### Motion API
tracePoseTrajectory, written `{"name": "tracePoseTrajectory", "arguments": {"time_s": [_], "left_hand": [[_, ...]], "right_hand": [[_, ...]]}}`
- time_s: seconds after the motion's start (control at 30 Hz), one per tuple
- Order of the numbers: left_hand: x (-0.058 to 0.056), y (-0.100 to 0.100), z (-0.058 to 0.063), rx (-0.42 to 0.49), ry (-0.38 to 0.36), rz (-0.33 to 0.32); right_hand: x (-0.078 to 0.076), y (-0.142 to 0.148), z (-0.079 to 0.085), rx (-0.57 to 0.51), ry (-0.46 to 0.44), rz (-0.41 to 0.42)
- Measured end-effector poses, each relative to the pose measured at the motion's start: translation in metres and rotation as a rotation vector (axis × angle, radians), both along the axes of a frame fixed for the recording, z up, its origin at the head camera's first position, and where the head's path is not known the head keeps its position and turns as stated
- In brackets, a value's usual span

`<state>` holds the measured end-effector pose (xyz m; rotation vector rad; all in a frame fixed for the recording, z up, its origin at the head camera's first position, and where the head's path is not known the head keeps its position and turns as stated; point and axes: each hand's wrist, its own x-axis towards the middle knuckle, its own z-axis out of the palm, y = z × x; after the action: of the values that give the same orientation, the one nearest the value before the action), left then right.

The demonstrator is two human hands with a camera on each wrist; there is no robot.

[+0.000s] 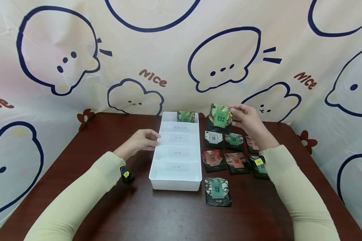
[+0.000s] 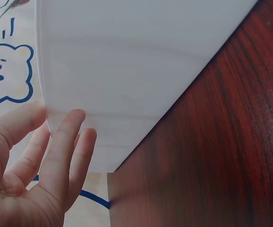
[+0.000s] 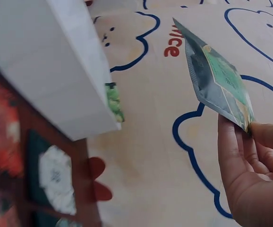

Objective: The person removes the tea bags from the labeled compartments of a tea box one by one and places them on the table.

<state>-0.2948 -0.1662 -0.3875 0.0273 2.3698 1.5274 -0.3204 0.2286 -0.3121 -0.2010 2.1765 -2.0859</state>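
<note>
In the head view, my right hand pinches a green and black tea packet by its edge, raised above the back of the table. The right wrist view shows that packet tilted between thumb and fingers. A long white divided box stands to the left. My left hand touches the box's left side; in the left wrist view its fingertips rest at the rim and outer wall. Another green packet stands in the box's rearmost compartment. The nearer compartments have labelled dividers.
Right of the box, several tea packets lie in rows, including a white-labelled one, a red one and a green-labelled one nearest the front. A patterned cloth hangs behind the dark wooden table.
</note>
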Motion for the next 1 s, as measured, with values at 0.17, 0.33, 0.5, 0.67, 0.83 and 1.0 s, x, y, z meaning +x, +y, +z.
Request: {"name": "tracePoseTrajectory", "arguments": {"time_s": [0.17,0.33,0.5,0.67,0.83,1.0], "left_hand": [[0.0,0.0,-0.001,-0.005,-0.002,-0.004],[0.001,0.0,-0.001,-0.011,-0.005,-0.005],[0.001,0.0,-0.002,-0.013,0.003,-0.006],[0.0,0.0,-0.001,-0.013,0.003,-0.007],[0.0,-0.001,0.0,-0.022,-0.001,0.0],[0.0,-0.001,0.0,-0.013,0.0,-0.011]], "right_hand": [[0.029,0.024,-0.021,0.061,-0.009,0.045],[0.055,0.045,-0.042,0.147,-0.028,0.049],[0.078,0.062,-0.061,0.193,-0.064,0.061],[0.1,0.075,-0.079,0.243,-0.131,0.092],[0.119,0.088,-0.092,0.242,-0.215,0.14],[0.13,0.098,-0.103,0.218,-0.29,0.191]]}}
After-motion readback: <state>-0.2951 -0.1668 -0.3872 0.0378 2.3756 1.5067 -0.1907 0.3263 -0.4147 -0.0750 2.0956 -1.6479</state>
